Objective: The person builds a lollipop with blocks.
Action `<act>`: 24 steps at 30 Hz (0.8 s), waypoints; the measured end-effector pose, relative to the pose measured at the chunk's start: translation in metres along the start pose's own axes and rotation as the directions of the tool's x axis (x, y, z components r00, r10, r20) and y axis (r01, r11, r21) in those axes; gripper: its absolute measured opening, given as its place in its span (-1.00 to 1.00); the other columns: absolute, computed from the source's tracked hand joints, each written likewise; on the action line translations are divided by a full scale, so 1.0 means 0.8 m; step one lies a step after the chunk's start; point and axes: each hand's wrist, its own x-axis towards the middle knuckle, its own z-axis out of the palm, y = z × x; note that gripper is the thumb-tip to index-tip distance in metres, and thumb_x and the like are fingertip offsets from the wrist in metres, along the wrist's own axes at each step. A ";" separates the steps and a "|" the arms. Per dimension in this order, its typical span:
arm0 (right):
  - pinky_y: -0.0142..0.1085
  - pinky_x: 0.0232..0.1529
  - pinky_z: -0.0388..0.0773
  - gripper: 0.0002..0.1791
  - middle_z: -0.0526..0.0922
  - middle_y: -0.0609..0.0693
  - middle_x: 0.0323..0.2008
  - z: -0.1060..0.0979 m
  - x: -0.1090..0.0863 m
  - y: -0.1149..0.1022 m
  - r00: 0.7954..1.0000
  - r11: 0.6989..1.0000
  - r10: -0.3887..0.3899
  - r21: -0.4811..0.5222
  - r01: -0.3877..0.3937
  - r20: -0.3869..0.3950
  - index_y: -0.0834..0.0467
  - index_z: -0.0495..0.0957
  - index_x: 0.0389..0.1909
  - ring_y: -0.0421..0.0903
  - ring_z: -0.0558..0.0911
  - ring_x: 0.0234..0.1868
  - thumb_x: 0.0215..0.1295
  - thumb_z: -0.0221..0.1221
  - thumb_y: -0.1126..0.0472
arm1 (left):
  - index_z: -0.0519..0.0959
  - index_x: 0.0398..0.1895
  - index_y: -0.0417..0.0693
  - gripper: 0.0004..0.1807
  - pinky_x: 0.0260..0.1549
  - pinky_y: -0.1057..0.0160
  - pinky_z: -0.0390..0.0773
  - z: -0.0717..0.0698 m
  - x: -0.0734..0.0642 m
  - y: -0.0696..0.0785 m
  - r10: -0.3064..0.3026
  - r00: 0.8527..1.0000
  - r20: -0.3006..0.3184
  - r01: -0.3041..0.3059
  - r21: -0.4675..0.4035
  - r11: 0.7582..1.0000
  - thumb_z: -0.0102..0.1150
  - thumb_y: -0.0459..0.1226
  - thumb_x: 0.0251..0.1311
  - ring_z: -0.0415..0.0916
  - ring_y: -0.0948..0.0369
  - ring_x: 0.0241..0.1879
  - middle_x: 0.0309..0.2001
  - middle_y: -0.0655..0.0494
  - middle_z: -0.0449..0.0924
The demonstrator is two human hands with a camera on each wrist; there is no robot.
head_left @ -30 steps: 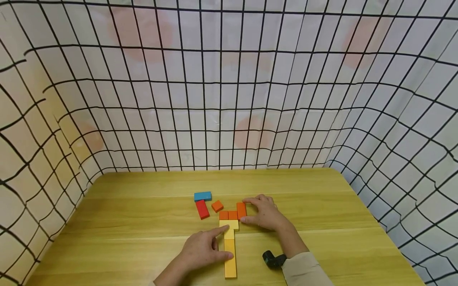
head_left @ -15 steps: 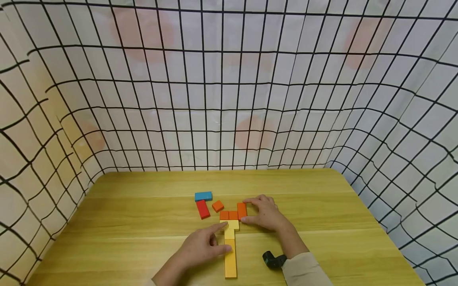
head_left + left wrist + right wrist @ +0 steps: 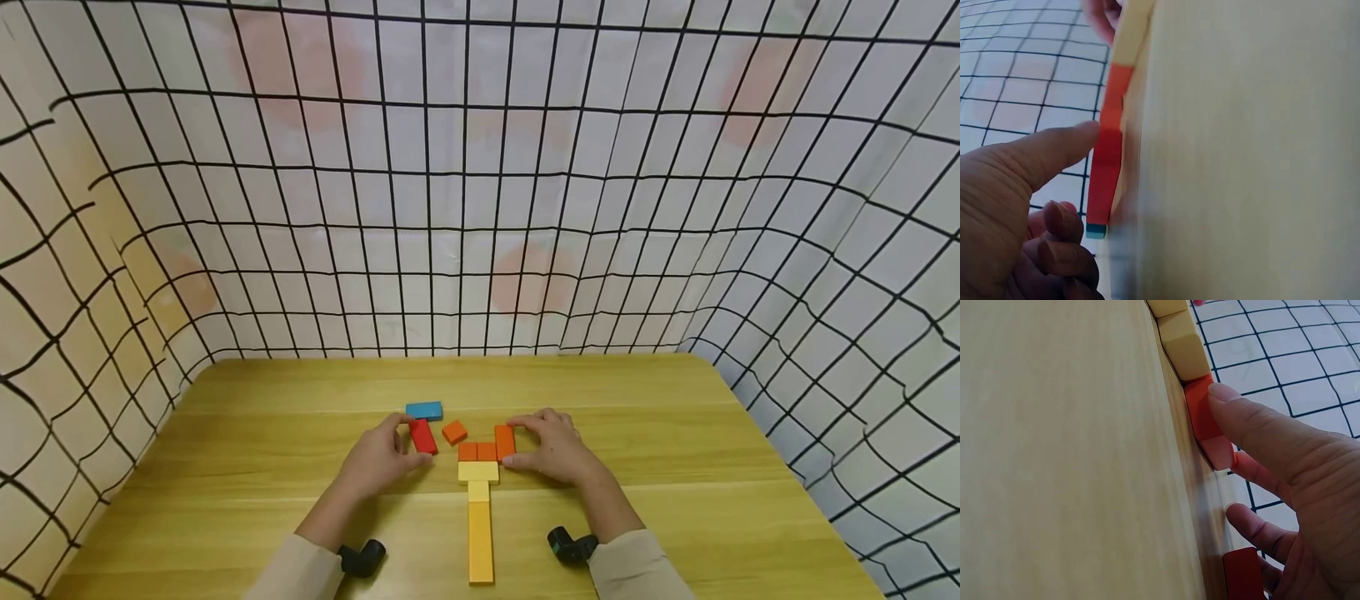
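My left hand [image 3: 372, 457] is at the red block [image 3: 423, 437], thumb at its near end and index finger at its far end. In the left wrist view the thumb lies against the red block [image 3: 1105, 172] and the other fingers are curled. With thumb and index finger, my right hand [image 3: 558, 447] pinches the upright orange block [image 3: 505, 443] at its two ends. That block stands beside two small orange blocks [image 3: 477, 452], above a pale yellow crosswise block [image 3: 478, 472]. A small pale yellow block [image 3: 478, 491] and a long yellow block [image 3: 481, 542] continue the column downward.
A blue block [image 3: 424, 410] lies behind the red one, and a loose tilted orange block [image 3: 454, 432] sits between the hands. Another red block [image 3: 1242, 575] shows under the right fingers in the right wrist view. Black grid netting [image 3: 480, 250] surrounds the wooden table [image 3: 675, 417].
My left hand has left the yellow blocks and moved up and left to the red block. The right hand stays at the upright orange block.
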 end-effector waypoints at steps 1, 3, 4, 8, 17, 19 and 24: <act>0.21 0.26 0.34 -0.28 0.48 -0.03 0.13 0.000 0.000 0.000 1.000 1.000 -0.001 0.000 0.001 -0.003 -0.22 0.55 0.30 0.12 0.35 0.28 0.08 0.47 -0.24 | 0.49 0.27 -0.10 -0.29 -0.58 0.28 0.28 -0.001 0.004 0.000 -0.001 1.000 0.007 0.001 0.010 1.000 0.54 -0.09 0.07 0.30 0.24 -0.60 -0.55 0.14 0.44; 0.22 0.25 0.34 -0.29 0.48 -0.03 0.12 0.000 0.000 0.000 1.000 1.000 -0.002 0.003 0.002 -0.007 -0.22 0.56 0.29 0.12 0.35 0.28 0.08 0.48 -0.23 | 0.49 0.24 -0.11 -0.31 -0.57 0.27 0.30 -0.003 0.010 0.001 -0.001 1.000 0.021 0.001 0.026 1.000 0.55 -0.09 0.06 0.31 0.23 -0.59 -0.53 0.12 0.45; 0.22 0.25 0.34 -0.29 0.48 -0.03 0.12 -0.001 0.000 0.000 1.000 1.000 -0.001 0.005 0.001 -0.007 -0.21 0.56 0.29 0.12 0.35 0.28 0.08 0.48 -0.23 | 0.50 0.22 -0.10 -0.32 -0.56 0.26 0.30 -0.004 0.012 0.001 -0.005 1.000 0.029 0.004 0.031 1.000 0.54 -0.08 0.06 0.31 0.22 -0.59 -0.52 0.12 0.46; 0.20 0.24 0.34 -0.29 0.48 -0.03 0.13 -0.001 0.000 0.000 1.000 1.000 0.000 -0.005 0.000 -0.005 -0.22 0.56 0.29 0.11 0.35 0.27 0.08 0.48 -0.23 | 0.52 0.16 -0.08 -0.35 -0.55 0.25 0.31 -0.006 0.016 0.002 -0.032 0.998 0.055 0.030 0.038 0.999 0.55 -0.05 0.04 0.32 0.21 -0.58 -0.49 0.10 0.47; 0.23 0.26 0.31 -0.28 0.50 0.00 0.11 0.001 0.003 0.001 1.000 1.000 -0.013 -0.017 0.013 -0.009 -0.19 0.56 0.29 0.14 0.36 0.27 0.07 0.48 -0.24 | 0.50 0.18 -0.12 -0.28 -0.48 0.24 0.36 -0.009 0.020 0.003 -0.065 0.994 0.086 0.061 0.048 0.997 0.60 -0.05 -0.02 0.40 0.18 -0.49 -0.41 0.08 0.54; 0.22 0.27 0.31 -0.28 0.50 -0.01 0.10 0.001 0.003 0.001 1.000 1.000 -0.010 -0.016 0.010 -0.011 -0.20 0.57 0.28 0.14 0.36 0.27 0.06 0.48 -0.25 | 0.50 0.16 -0.13 -0.30 -0.49 0.24 0.37 -0.009 0.021 0.003 -0.060 0.994 0.095 0.057 0.037 0.998 0.60 -0.08 -0.03 0.40 0.18 -0.50 -0.41 0.08 0.54; 0.23 0.27 0.31 -0.29 0.50 -0.01 0.10 0.002 0.003 0.002 1.000 1.000 -0.006 -0.007 0.006 -0.014 -0.20 0.57 0.28 0.15 0.35 0.29 0.06 0.48 -0.25 | 0.52 0.12 -0.13 -0.34 -0.53 0.25 0.38 -0.010 0.021 0.004 -0.018 0.994 0.110 0.019 -0.009 1.000 0.61 -0.11 -0.03 0.39 0.20 -0.53 -0.46 0.10 0.53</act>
